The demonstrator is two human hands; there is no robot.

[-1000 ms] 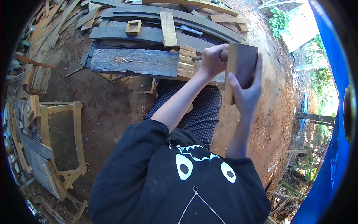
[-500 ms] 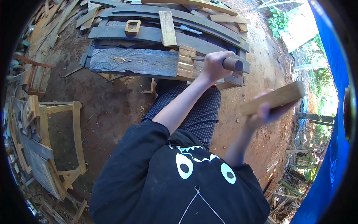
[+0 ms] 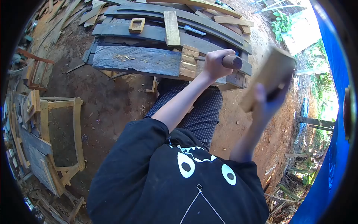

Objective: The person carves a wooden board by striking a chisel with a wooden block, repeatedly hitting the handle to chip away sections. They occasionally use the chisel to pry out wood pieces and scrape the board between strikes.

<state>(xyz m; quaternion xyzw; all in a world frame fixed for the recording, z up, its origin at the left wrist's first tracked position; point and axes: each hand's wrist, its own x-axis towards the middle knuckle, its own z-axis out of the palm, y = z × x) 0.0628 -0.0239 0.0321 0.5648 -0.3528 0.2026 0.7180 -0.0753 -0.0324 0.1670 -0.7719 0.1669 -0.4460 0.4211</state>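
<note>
Closed round the round wooden handle of a chisel [image 3: 232,62] is my left hand [image 3: 215,66]. The chisel lies roughly level, its metal blade pointing left into the side of a notched wood block [image 3: 188,62] at the front of the bench. My right hand [image 3: 267,101] grips a thick wooden block [image 3: 271,76], held up and tilted to the right of the chisel handle, apart from it. That block is blurred by motion. Wood shavings [image 3: 123,57] lie on the grey plank [image 3: 145,61] left of the notched block.
On the slatted bench [image 3: 149,33] sit a small hollowed wooden piece [image 3: 137,25], a short board [image 3: 171,28] and a clear plastic item [image 3: 194,30]. A wooden frame [image 3: 77,130] stands at left. Blue sheeting [image 3: 328,160] hangs at right.
My right hand has raised the wooden block and turned it more upright. My left hand keeps the chisel against the notched block. The view has shifted slightly.
</note>
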